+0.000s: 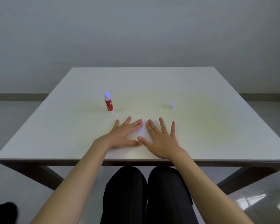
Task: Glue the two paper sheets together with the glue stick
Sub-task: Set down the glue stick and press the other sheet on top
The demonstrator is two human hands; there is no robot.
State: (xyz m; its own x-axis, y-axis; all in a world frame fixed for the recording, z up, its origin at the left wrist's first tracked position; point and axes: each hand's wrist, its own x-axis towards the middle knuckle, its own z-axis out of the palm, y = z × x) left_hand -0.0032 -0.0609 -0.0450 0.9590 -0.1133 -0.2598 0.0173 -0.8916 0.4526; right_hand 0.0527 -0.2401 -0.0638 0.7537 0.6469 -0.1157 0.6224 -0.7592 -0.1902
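Small white paper sheets [143, 130] lie flat on the white table [200, 126], near its front edge. My left hand [124, 135] rests palm down with fingers spread on their left part. My right hand [160, 138] lies flat, fingers apart, on their right part. Between the hands a strip of paper shows; whether it is one sheet or two stacked I cannot tell. A red glue stick [108, 102] with a white rounded top stands upright behind my left hand. Its white cap [172, 105] stands apart, behind my right hand.
The table has a dark frame and legs [52, 173]. My knees in dark trousers [145, 191] are under the front edge. A grey wall rises behind the table. A shiny surface [257, 201] shows at lower right.
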